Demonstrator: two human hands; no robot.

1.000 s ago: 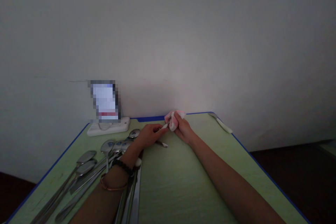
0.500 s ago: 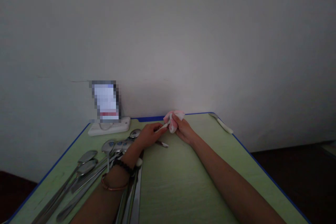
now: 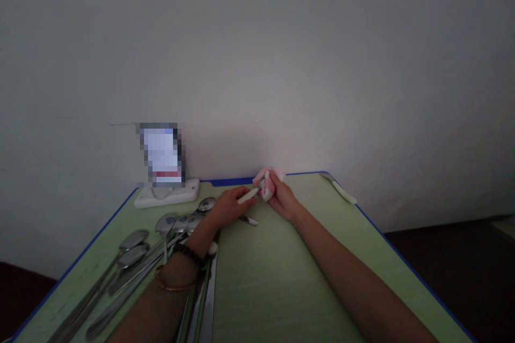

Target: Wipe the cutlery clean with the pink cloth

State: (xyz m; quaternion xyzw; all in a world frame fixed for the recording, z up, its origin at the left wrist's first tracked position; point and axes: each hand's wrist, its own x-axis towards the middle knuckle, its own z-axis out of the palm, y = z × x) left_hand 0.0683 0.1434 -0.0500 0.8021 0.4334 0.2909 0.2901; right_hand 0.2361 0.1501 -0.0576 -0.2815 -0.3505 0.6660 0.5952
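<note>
My left hand is closed around the white handle of a utensil, whose other end disappears into a pink and white cloth. That hidden end keeps me from telling the utensil's kind. My right hand grips the cloth, thumb on top, wrapped about the utensil's far end. Under my left hand a metal utensil tip pokes out over the table. Several metal spoons lie to the left, partly covered by my left forearm.
A fork with a white handle lies at the far right edge of the green table. On the back left, a blurred phone stands above a white power strip. The wall rises right behind the table.
My left hand's grip on the handle has turned slightly, and more of the white handle shows. The cloth and right hand have shifted a little to the right.
</note>
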